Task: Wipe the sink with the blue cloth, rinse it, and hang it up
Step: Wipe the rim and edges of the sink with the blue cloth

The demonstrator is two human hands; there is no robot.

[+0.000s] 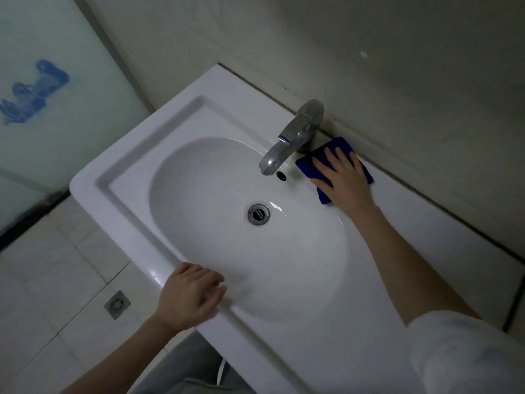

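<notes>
A white ceramic sink [170, 129] with an oval basin fills the middle of the view. Its metal tap [295, 135] stands at the back rim, spout over the basin. The blue cloth [308, 166] lies flat on the rim just right of the tap base. My right hand [343, 180] presses down on the cloth with fingers spread, covering most of it. My left hand [190, 297] rests on the sink's front rim, fingers loosely curled over the edge, holding nothing.
The drain [258, 214] sits in the basin's centre, with an overflow hole [281, 175] under the spout. A wall runs close behind the tap. A frosted glass panel with blue marks [34, 92] is at the left. A floor drain [117, 305] lies in the tiled floor below.
</notes>
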